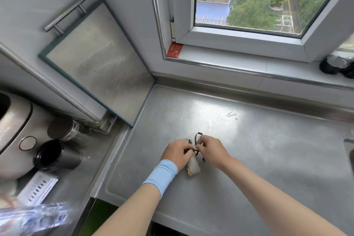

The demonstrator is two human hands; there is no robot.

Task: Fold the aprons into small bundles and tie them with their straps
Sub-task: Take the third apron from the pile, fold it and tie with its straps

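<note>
Dull textured steel counter (249,140), cloth apron bundle (193,166)

Both forearms reach forward and angle inward until the hands nearly meet. The left hand (177,152), a pale blue band around its wrist, is curled with fingers pinched together. The right hand (209,150) sits just beside it, knuckles up, fingertips (199,144) also pinched tight.

Home kitchen: stainless-steel counter (249,159) beneath a window (249,5), probably a rice cooker (13,130) and dark jars (55,157) at left.
</note>
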